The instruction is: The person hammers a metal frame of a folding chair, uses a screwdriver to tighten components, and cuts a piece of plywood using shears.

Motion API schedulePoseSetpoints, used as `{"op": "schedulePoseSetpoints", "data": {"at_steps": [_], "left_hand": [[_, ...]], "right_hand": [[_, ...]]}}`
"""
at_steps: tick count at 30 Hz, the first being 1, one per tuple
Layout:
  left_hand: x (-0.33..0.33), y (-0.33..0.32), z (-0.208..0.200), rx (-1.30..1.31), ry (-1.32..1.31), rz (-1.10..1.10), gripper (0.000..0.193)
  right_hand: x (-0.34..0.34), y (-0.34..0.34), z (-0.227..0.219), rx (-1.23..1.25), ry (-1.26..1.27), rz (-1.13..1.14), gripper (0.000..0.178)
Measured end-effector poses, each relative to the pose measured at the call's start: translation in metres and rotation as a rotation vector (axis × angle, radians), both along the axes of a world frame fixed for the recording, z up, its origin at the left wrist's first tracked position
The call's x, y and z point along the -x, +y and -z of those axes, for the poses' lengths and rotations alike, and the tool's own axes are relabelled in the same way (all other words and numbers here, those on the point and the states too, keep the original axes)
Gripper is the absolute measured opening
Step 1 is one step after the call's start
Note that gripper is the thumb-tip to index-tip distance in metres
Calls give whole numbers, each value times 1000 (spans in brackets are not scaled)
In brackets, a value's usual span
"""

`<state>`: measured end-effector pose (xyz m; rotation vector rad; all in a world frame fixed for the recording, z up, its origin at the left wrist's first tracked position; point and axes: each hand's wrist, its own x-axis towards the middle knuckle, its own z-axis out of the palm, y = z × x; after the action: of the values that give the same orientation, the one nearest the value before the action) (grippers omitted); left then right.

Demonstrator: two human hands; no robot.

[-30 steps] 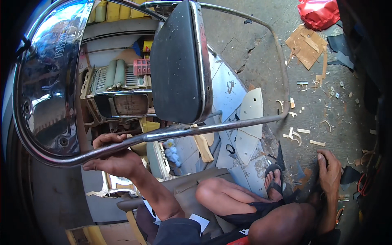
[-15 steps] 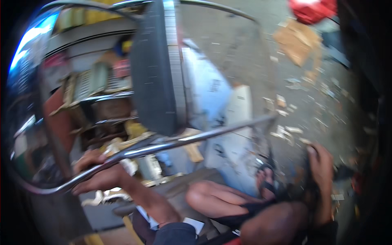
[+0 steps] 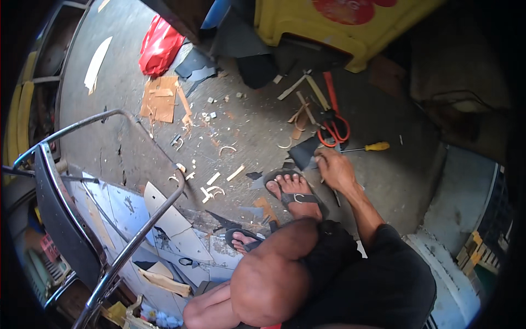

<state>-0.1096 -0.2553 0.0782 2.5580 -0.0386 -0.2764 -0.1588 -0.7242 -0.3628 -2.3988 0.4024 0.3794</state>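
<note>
My right hand (image 3: pixel 335 169) is down at the floor, beside my sandalled foot. Its fingers are curled in by a dark grey scrap (image 3: pixel 304 153), and what they grip is hidden. A thin dark rod (image 3: pixel 337 197) shows just under the hand. Right beyond the fingers lie scissors with orange handles (image 3: pixel 334 131), and a screwdriver with a yellow handle (image 3: pixel 376 146) is to their right. A chair with a bent metal tube frame (image 3: pixel 143 233) and a dark padded panel (image 3: pixel 68 208) stands at the left. My left hand is out of view.
Pale offcuts (image 3: pixel 212 192) and crumbs litter the floor. Farther off are a brown sheet (image 3: pixel 159 98), a red plastic bag (image 3: pixel 160 46) and a yellow plastic panel (image 3: pixel 350 33). White boards (image 3: pixel 175 219) lie under the chair frame.
My view has swung to the right, so the chair now sits farther left. My left hand, earlier on the chair's tube, has left the picture. My right hand now reaches among the tools.
</note>
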Motion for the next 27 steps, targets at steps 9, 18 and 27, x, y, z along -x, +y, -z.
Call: {"op": "schedulePoseSetpoints", "data": {"at_steps": [9, 18, 27], "left_hand": [[-37, -5, -51, 83, -241, -365, 56], [-128, 13, -195, -86, -216, -393, 51], [-175, -12, -194, -249, 43, -578, 47]], "right_hand": [[-85, -89, 72, 337, -286, 163, 29], [-156, -42, 27, 228, -156, 182, 34], [-200, 148, -101, -644, -754, -31, 35]]}}
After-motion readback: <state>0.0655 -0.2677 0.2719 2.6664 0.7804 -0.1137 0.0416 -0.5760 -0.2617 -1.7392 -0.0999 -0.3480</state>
